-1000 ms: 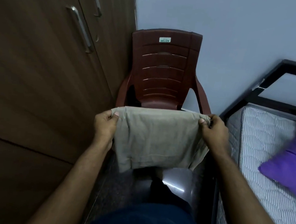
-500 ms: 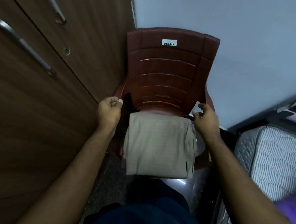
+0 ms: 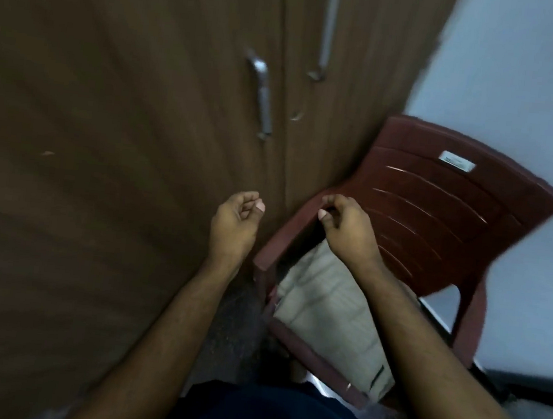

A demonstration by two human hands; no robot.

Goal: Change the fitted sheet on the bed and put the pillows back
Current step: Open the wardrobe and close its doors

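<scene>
There's the folded sheet (image 3: 328, 320), a beige, khaki-toned cloth, lying flat on the seat of the dark red plastic chair (image 3: 439, 206). It's folded into a neat rectangle, with soft creases running across its top face and its layered edges showing at the near corner. The near end reaches the seat's front edge and hangs a little over it; the far end runs back toward the chair's backrest, partly hidden behind a forearm. Nothing grips it. The picture is blurred, so finer detail of the fabric can't be made out.
</scene>
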